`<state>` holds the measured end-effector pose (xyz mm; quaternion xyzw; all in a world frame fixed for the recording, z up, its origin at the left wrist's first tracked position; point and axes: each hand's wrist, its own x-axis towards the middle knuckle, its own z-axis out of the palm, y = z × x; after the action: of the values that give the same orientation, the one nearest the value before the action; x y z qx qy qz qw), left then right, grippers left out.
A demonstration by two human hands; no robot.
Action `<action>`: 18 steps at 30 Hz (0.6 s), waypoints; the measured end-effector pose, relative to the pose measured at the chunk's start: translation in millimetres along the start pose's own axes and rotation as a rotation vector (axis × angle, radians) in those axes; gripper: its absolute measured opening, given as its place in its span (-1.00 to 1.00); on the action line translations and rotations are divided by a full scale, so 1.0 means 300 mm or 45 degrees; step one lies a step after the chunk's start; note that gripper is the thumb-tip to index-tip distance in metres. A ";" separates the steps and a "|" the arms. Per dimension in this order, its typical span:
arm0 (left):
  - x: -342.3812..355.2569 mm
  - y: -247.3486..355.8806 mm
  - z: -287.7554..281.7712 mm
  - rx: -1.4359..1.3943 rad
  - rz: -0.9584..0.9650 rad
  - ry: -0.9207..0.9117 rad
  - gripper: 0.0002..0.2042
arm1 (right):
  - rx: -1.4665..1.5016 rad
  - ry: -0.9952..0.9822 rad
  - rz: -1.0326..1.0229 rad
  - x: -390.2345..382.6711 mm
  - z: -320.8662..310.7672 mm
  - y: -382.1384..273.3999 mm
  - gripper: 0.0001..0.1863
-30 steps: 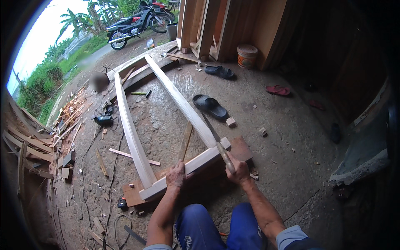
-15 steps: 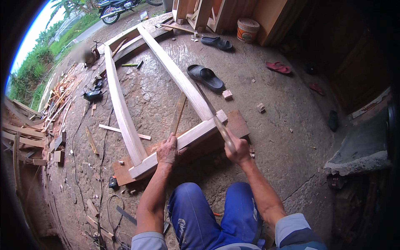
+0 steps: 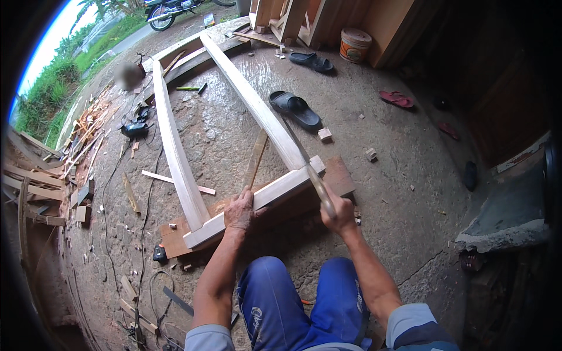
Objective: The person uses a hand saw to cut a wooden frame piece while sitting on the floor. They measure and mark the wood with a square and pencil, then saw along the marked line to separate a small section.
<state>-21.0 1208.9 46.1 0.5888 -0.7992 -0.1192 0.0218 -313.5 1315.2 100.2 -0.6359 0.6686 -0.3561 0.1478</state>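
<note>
A pale wooden frame [image 3: 252, 104] of two long rails and end pieces lies on the floor in front of me. Its near crosspiece [image 3: 287, 186] rests over a reddish-brown board [image 3: 338, 175]. My left hand [image 3: 239, 210] grips the crosspiece from above, thumb on its near side. A narrow brown wooden strip [image 3: 256, 158] runs away from those fingers, inside the frame. My right hand [image 3: 338, 215] is closed round the long wooden handle of what looks like a handsaw [image 3: 319, 188]. Its thin dark blade lies along the right rail at the corner joint; the cutting edge is not clear.
Black sandals [image 3: 295, 110] and small wood blocks [image 3: 325, 135] lie right of the frame. At left are a power tool [image 3: 134, 128], cords, a tape measure [image 3: 160, 253] and scrap wood. A bucket [image 3: 355, 45] stands at the back, with a motorcycle [image 3: 167, 13] outside.
My right hand has drawn the saw slightly toward me. The left hand keeps its place on the crosspiece. The whole view has shifted a little.
</note>
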 end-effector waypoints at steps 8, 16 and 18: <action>-0.053 -0.085 -0.049 0.034 -0.047 0.096 -0.30 | -0.234 -0.112 -0.224 -0.672 -0.360 -0.117 -0.37; -0.014 -0.012 -0.025 0.046 0.007 0.078 -0.31 | 0.075 -0.026 -0.024 -0.003 -0.002 0.011 -0.36; -0.014 -0.038 -0.037 0.024 -0.045 0.047 -0.33 | 0.014 -0.014 0.027 0.051 0.099 -0.003 -0.32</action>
<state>-7.0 1208.0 54.8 0.6050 -0.7893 -0.1010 0.0289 -295.6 1292.1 83.9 -0.6299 0.6725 -0.3545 0.1589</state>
